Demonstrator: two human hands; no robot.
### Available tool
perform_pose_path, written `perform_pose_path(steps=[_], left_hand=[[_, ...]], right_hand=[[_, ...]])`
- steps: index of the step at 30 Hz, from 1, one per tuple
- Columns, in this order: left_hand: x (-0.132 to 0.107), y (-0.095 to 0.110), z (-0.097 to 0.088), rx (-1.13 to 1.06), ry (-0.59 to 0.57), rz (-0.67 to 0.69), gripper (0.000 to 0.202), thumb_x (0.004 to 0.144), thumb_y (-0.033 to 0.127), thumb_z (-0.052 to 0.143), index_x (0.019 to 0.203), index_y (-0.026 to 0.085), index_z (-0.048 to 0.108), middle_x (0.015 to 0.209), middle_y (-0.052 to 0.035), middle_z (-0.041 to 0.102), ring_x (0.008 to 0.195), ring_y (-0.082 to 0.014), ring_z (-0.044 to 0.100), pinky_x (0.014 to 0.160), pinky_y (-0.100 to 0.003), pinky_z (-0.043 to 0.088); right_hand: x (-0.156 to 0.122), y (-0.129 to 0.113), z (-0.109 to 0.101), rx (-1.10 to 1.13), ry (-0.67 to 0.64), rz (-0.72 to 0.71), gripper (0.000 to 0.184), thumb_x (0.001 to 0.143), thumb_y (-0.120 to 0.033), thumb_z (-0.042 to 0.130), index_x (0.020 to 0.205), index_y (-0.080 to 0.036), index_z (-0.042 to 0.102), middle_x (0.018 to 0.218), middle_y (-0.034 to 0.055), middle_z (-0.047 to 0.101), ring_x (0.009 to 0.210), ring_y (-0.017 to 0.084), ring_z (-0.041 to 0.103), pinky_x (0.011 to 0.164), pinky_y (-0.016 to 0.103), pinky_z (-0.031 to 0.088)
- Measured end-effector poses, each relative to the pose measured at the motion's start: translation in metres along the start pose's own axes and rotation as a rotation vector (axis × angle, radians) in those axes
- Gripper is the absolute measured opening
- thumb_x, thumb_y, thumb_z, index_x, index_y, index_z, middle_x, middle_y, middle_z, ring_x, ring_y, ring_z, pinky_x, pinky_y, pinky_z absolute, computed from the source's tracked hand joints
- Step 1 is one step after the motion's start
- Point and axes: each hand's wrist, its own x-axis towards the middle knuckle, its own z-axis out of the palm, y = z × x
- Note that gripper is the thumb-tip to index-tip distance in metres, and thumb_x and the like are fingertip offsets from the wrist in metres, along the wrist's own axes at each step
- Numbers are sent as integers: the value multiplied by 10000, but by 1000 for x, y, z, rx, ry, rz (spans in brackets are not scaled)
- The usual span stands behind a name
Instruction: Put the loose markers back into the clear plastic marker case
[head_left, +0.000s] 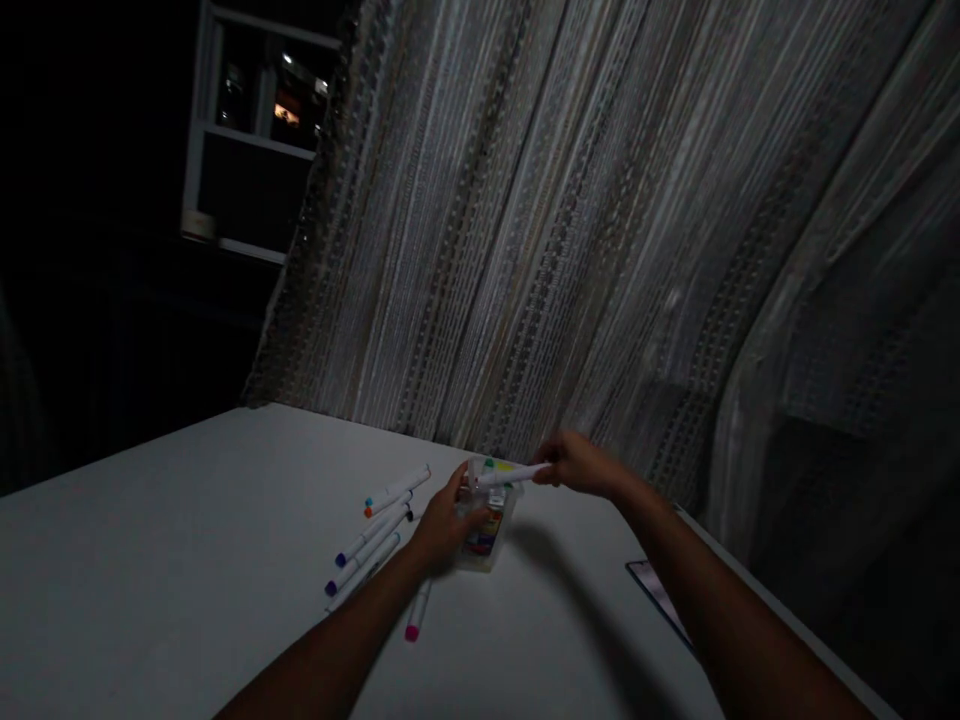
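A clear plastic container (484, 560) with a printed label stands on the white table, with green and yellow pieces showing near its top. My left hand (446, 520) is wrapped around its left side. Pinched in my right hand (577, 464) is a white marker (517, 475), held almost level across the container's opening; its far tip reaches close to my left fingers. To the left lie several white markers with coloured ends, among them a purple-ended marker (367, 552) and a blue-ended marker (397, 487). A pink-ended marker (418, 612) lies below my left hand.
The white table (187, 560) meets a long patterned curtain (480, 250) along its far edge. A phone-like flat device (660, 600) lies at the right, partly behind my right forearm. A window (259, 140) is at the back left; the room is dim.
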Motion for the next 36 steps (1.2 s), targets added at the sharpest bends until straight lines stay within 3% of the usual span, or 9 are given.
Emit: perform_pose_path(steps=[5,6,9,17,24,29,33,36], left_hand=[[-1,0,-1,-5,-30,17,763,698,362,660,1351,189,306,1225,-121,539,1039,-226,550,873,-359,442],[-2,1,-1,0,-35,21,751,705,360,650,1351,189,305,1228,-118,538,1036,-223,551,873,-356,442],[-3,5,-1,23,-12,14,720,707,346,644,1338,199,328,1233,-104,543,1037,-224,553,891,-356,431],[-1,3,2,11,-27,32,715,673,304,684,1309,209,373,1210,-91,571,1022,-233,555,892,-365,427],[0,2,1,7,-53,27,714,679,344,680,1307,196,374,1209,-89,569,1040,-229,544,897,-358,423],[-2,7,1,22,-42,-4,713,672,370,688,1295,197,388,1166,-81,589,1020,-219,553,876,-346,433],[-2,8,0,30,-50,-1,736,675,365,684,1316,196,364,1208,-87,568,1017,-214,553,870,-337,434],[-2,8,0,49,-32,-17,761,668,357,689,1330,197,349,1212,-100,564,1021,-223,552,869,-347,433]], right_hand=[[30,-24,21,-171,143,-69,77,574,-208,694,603,-154,646,551,-16,557,565,118,493,511,219,299],[34,-27,27,-172,132,-86,33,621,-182,644,623,-150,648,558,-13,557,563,114,493,514,216,299],[40,-33,41,-203,52,-123,153,701,-118,514,721,-139,665,623,12,597,587,116,517,533,215,312],[37,-29,62,-478,108,-130,176,713,-226,576,862,-169,650,830,84,660,784,197,583,619,258,339],[35,1,57,-189,191,-117,219,756,-342,567,801,-140,637,750,46,621,692,151,536,611,243,360],[24,24,60,-75,197,-79,292,742,-364,567,902,-133,644,869,68,624,751,161,547,675,267,404],[17,26,53,-8,124,-53,292,774,-361,521,901,-128,646,782,47,629,661,141,539,618,255,396],[12,21,41,-77,140,-53,182,719,-289,582,741,-124,652,646,21,598,584,126,502,549,235,351]])
